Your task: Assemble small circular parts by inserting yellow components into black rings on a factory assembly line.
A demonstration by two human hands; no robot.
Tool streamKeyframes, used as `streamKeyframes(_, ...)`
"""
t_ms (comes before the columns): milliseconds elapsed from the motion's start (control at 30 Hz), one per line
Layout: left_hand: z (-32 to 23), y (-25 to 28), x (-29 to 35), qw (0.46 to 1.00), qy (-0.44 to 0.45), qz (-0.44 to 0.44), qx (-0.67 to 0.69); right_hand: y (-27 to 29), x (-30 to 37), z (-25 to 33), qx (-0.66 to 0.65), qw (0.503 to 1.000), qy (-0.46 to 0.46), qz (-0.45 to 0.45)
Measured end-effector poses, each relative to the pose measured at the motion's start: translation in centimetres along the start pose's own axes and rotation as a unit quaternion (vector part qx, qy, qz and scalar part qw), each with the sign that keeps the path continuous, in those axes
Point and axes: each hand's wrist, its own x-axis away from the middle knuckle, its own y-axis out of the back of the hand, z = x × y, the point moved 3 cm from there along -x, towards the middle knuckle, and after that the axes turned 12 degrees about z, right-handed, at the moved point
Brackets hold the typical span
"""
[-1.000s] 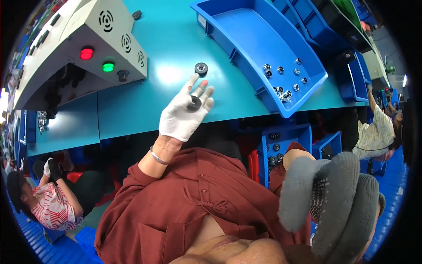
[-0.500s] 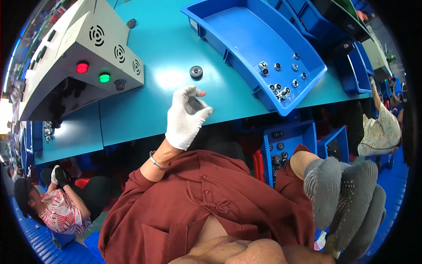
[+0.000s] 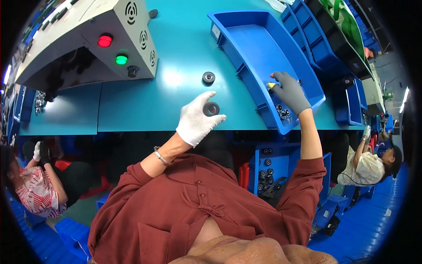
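- Teal table [image 3: 180, 48] lies open between the white machine housing [image 3: 92, 33] and blue tray [image 3: 263, 44]; one black wheel [image 3: 208, 78] obstructs, just beyond the left hand [image 3: 193, 121].
- Tray wall blocks low sideways passage; access from above.
- Right hand [image 3: 291, 92] and forearm occupy the tray's near end; far end free.
- Blue bins [image 3: 307, 35] crowd its right side.

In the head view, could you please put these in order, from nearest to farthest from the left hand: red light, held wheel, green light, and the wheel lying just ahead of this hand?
1. Held wheel: in the left hand.
2. Lying wheel: on the table, just ahead.
3. Green light: on the machine, to the left.
4. Red light: same machine, farther left.
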Motion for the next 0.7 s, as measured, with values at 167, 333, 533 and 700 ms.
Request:
streamKeyframes(167, 1.2, 0.1, -0.2, 0.997, 0.062, 0.008, 0.041, -1.5, -2.2, -0.6, 0.048, 0.997, 0.039, 0.037)
streamKeyframes(333, 1.2, 0.6, 0.0, 0.997, 0.055, 0.000, 0.049, -1.7, -2.2, -0.9, 0.020, 0.998, 0.050, 0.041)
streamKeyframes(533, 1.8, 1.2, 0.3, 0.998, -0.015, -0.033, 0.045, 0.4, 0.2, 0.3, -0.090, 0.994, 0.047, 0.029)
streamKeyframes(700, 1.9, 1.5, 0.7, 0.949, 0.062, -0.001, 0.309, 3.3, 4.1, 2.7, -0.201, 0.975, 0.019, -0.095)
